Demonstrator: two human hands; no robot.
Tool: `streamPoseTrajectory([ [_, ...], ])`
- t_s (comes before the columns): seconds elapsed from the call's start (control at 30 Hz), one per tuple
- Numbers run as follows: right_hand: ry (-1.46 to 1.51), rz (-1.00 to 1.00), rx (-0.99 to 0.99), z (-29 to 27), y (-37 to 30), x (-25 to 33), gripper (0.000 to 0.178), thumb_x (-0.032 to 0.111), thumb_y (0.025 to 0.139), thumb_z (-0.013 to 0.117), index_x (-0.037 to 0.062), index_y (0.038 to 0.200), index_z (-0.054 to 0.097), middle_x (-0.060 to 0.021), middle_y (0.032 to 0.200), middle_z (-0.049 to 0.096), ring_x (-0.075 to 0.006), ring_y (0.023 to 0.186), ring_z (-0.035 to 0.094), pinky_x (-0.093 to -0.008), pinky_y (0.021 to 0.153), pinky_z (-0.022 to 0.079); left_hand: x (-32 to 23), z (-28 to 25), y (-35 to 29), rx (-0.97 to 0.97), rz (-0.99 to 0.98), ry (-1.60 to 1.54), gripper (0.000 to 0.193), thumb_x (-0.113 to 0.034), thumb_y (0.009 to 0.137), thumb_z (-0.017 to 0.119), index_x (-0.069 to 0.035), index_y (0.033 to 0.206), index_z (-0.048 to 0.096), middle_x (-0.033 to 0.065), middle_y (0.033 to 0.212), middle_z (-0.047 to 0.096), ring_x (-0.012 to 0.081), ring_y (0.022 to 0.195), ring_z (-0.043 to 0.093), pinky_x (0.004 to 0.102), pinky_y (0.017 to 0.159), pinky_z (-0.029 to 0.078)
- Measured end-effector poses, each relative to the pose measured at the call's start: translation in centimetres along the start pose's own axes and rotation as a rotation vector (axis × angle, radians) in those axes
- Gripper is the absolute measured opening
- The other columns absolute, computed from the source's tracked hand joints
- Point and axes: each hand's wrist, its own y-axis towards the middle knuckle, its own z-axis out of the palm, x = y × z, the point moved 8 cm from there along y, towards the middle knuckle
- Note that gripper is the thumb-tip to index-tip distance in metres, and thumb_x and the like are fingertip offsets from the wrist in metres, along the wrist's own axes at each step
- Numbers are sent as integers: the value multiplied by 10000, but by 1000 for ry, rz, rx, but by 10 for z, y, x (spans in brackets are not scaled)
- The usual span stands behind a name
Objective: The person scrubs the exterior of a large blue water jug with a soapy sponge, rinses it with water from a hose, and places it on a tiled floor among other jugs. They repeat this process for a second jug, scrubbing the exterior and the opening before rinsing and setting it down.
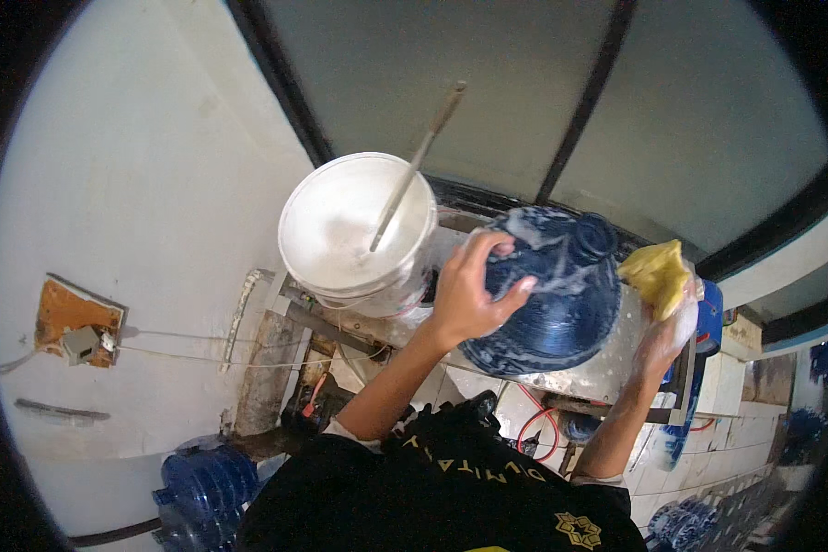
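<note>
A large blue water jug (pixel 554 308) streaked with white suds lies in front of me, its neck (pixel 594 236) toward the far right. At its left side is my left hand (pixel 474 293), thumb and fingers spread and curved, holding nothing; I cannot tell whether the fingertips touch the jug. Off to the jug's right, my right hand (pixel 669 333), wet with foam, grips a crumpled yellow cloth (pixel 658 274). The cloth is apart from most of the jug, near its neck. Part of the right hand's fingers is hidden behind the cloth.
On the left stands a white bucket (pixel 294 241) with a long stick (pixel 416 170) leaning in it. Both bucket and jug rest on a wet metal table (pixel 624 354) against a dark-framed glass panel (pixel 672 120). More blue jugs (pixel 207 492) sit at lower left; a red hose (pixel 535 432) runs beneath.
</note>
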Motion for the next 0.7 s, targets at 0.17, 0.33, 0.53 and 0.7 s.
streamPoseTrajectory([
  [0.17, 55, 107, 736, 204, -101, 76, 340, 258, 1002, 395, 5, 1188, 527, -159, 1065, 587, -263, 1002, 564, -368, 884, 437, 48, -137, -50, -252, -210, 17, 276, -22, 772, 646, 3, 1037, 571, 112, 944, 615, 193, 873, 613, 320, 819, 483],
  [0.33, -280, -616, 1126, 409, -152, 10, 318, 274, 926, 504, 59, 1139, 602, -213, 1065, 624, -395, 1021, 574, -445, 891, 454, 86, -266, -109, -539, -311, 123, 281, -4, 780, 633, 14, 1051, 564, 110, 922, 615, 174, 828, 606, 306, 768, 479],
  [0.53, -1242, -575, 1523, 540, -153, -141, 358, 361, 898, 541, 121, 1144, 644, -140, 1154, 648, -317, 1053, 624, -453, 857, 500, 132, -361, -185, -709, -530, 129, 254, -25, 821, 608, 16, 1065, 552, 89, 903, 602, 150, 808, 578, 298, 769, 466],
  [0.7, -1624, -769, 1574, 546, -148, -208, 306, 305, 860, 594, 139, 1105, 671, -87, 1169, 655, -265, 1059, 636, -428, 846, 517, 157, -402, -244, -739, -691, 179, 249, -50, 834, 615, 16, 1063, 542, 81, 887, 598, 149, 802, 571, 298, 761, 462],
])
